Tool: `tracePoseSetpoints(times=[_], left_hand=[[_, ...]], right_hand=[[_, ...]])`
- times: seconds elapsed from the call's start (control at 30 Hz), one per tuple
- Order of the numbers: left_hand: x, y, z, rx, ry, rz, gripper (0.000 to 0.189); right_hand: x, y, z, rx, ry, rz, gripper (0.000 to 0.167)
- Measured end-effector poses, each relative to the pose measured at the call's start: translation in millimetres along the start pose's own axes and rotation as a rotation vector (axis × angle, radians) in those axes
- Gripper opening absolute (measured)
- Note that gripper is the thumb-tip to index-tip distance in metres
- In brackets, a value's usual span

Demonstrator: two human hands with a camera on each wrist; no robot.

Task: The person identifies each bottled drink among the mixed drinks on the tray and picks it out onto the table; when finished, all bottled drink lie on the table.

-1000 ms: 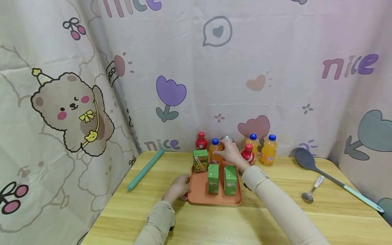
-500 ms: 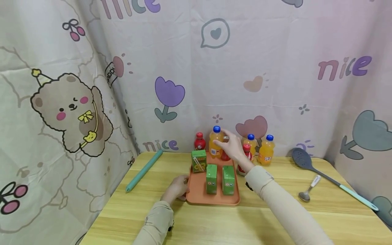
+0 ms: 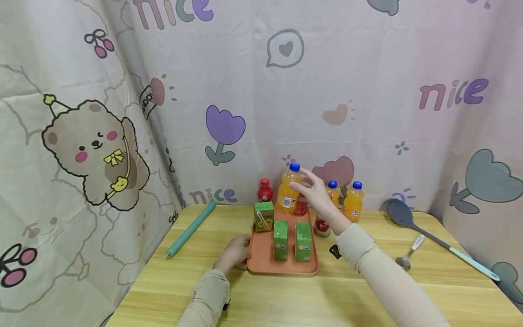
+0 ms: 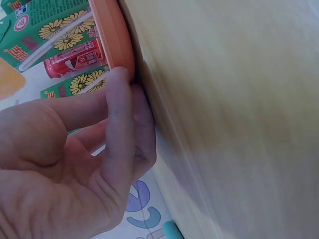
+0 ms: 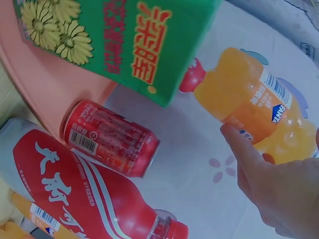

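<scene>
My right hand (image 3: pixel 316 193) grips an orange soda bottle (image 3: pixel 289 188) with a blue cap, tilted, at the tray's back end. In the right wrist view, its Fanta label (image 5: pixel 266 107) faces the camera. At the near left, my left hand (image 3: pixel 233 254) pinches the rim of an orange tray (image 3: pixel 261 259) between thumb and fingers. Three green drink cartons stand on the tray: one at the left (image 3: pixel 263 217), one in the middle (image 3: pixel 280 240), one at the right (image 3: pixel 303 241). A red can (image 5: pixel 109 137) stands behind them, partly hidden by my right hand in the head view.
A red-capped bottle (image 3: pixel 265 190) stands behind the left carton. Right of the tray are another red bottle (image 5: pixel 75 184) and two orange soda bottles, one farthest right (image 3: pixel 353 202). A slotted ladle (image 3: pixel 400 212) and spoon (image 3: pixel 404 261) lie right, a teal rod (image 3: pixel 191 230) left.
My right hand has lifted the orange soda bottle from the tray's back end, and the bottle now leans with its cap to the right. My left hand stays at the tray rim.
</scene>
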State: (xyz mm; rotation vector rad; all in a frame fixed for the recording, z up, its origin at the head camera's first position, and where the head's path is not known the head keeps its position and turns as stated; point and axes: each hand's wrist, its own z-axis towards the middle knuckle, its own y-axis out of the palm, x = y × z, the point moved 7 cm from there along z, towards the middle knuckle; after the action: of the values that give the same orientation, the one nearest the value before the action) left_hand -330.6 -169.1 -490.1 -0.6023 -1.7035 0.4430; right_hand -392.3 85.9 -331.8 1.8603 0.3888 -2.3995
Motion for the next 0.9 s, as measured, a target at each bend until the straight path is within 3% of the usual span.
tracePoseSetpoints(times=[0.57, 0.8, 0.9], left_hand=[[2.7, -1.1, -4.8, -0.006, -0.007, -0.001, 0.068], [2.9, -2.1, -5.4, 0.003, -0.011, -0.002, 0.068], [3.0, -2.1, -5.4, 0.002, -0.009, -0.005, 0.069]], right_hand=[[-3, -45, -21.3, -0.144, 0.038, 0.276, 0.074], [-3, -62, -33.4, -0.282, -0.040, 0.328, 0.046], [-6, -68, -39.7, -0.372, -0.087, 0.361, 0.042]])
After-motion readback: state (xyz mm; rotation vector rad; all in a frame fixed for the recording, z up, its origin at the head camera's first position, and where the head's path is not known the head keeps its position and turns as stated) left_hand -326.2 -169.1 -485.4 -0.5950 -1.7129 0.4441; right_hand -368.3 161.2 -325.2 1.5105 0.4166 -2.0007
